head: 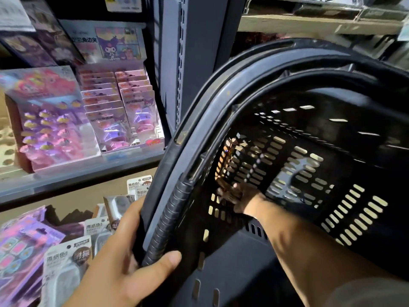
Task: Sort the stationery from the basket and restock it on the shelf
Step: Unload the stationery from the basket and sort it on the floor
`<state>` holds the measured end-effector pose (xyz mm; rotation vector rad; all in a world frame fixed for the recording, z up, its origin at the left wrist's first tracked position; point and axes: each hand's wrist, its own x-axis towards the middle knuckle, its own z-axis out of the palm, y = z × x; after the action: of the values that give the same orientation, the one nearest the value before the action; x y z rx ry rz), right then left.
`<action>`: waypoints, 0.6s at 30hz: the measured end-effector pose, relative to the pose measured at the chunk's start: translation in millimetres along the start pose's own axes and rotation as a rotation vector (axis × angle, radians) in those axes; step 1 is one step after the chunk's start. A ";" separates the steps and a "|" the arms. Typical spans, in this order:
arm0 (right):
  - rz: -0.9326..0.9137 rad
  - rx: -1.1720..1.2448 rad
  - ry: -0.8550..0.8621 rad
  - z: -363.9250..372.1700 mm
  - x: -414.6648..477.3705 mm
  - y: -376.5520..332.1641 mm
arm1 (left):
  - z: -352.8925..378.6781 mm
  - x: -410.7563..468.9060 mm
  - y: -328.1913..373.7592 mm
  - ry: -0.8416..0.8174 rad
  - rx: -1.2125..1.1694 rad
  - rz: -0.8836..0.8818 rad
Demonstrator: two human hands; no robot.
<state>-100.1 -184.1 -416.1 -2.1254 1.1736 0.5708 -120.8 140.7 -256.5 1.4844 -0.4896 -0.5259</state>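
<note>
Most of my view is filled by the dark slotted basket (354,207), tipped up so I look straight into it. Left of it stands the shelf (77,180). The upper board carries a display box of pink and purple carded packs (115,100) in neat rows, with a larger pink tray (44,129) just beside it. On the lower board lie white-carded packs (64,267) and purple packs (17,247), overlapping loosely rather than lined up.

My left hand (124,262) is wrapped round the ribbed handle (170,220), thumb across the front, holding the basket at this tilt. My right hand (239,196) reaches deep inside, down at the far corner. It is blurred, so I cannot tell whether the fingers have closed on anything or are only touching.

Just above that hand a small orange-brown pack (228,158) sits against the basket's slotted wall. It is the only stock I can make out in there, though the near floor is hidden by my arm.

I judge the job to be near its end: the shelf looks largely filled, the basket nearly emptied. What remains is to fetch out this last pack, find its row, and probably tidy the loose lower board.
</note>
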 end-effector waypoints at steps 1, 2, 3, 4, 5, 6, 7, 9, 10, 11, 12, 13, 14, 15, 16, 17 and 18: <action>-0.002 -0.096 0.060 -8.7 -5.8 4.3 | -4.0 5.6 -7.5 -0.016 -0.008 -0.013; 0.020 -0.176 0.103 -11.9 -0.4 11.4 | -7.4 4.9 -11.0 -0.013 -0.011 -0.025; 0.050 -0.277 0.140 -17.1 1.3 18.7 | -7.8 6.1 -13.1 -0.020 -0.023 -0.018; 0.061 -0.338 0.133 -16.5 -2.4 18.6 | -7.6 6.4 -13.0 -0.021 -0.033 -0.014; 0.060 -0.412 0.140 -17.8 -3.6 24.0 | -8.5 6.8 -13.4 -0.024 -0.030 -0.007; 0.073 -0.473 0.136 -16.1 -2.1 28.0 | -8.9 7.2 -11.6 -0.033 -0.018 -0.007; 0.066 -0.511 0.145 -15.5 -4.4 32.6 | -9.2 8.3 -9.2 -0.039 -0.005 -0.010; 0.080 -0.549 0.165 -14.8 -6.4 38.0 | -11.0 10.9 -9.7 -0.044 0.034 -0.014; 0.093 -0.550 0.166 -13.2 -2.6 42.0 | -11.4 11.8 -9.9 -0.040 0.035 -0.018; 0.093 -0.541 0.157 -12.3 -5.5 40.8 | -12.1 11.8 -9.0 -0.040 0.027 -0.021; 0.100 -0.516 0.154 -10.5 -4.7 41.8 | -12.7 12.2 -8.4 -0.043 0.020 -0.020; 0.120 -0.506 0.143 -10.6 -6.1 40.4 | -13.4 12.5 -8.6 -0.049 0.022 -0.015; 0.115 -0.500 0.142 -10.5 -2.4 41.7 | -14.0 12.4 -9.3 -0.053 0.025 -0.015; 0.112 -0.515 0.137 -12.0 -5.2 39.8 | -15.1 12.3 -9.4 -0.054 0.023 -0.017; 0.112 -0.512 0.131 -12.7 -4.0 40.2 | -15.5 12.0 -9.7 -0.049 0.020 -0.019; 0.126 -0.507 0.112 -14.3 -5.1 39.5 | -15.8 12.0 -10.6 -0.046 0.018 -0.018; 0.122 -0.498 0.104 -15.2 -3.2 40.2 | -15.8 12.0 -11.4 -0.046 0.017 -0.017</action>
<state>-135.2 -209.0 -416.2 -2.5327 1.3292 0.8926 -102.0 145.7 -268.5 1.4961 -0.5191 -0.5716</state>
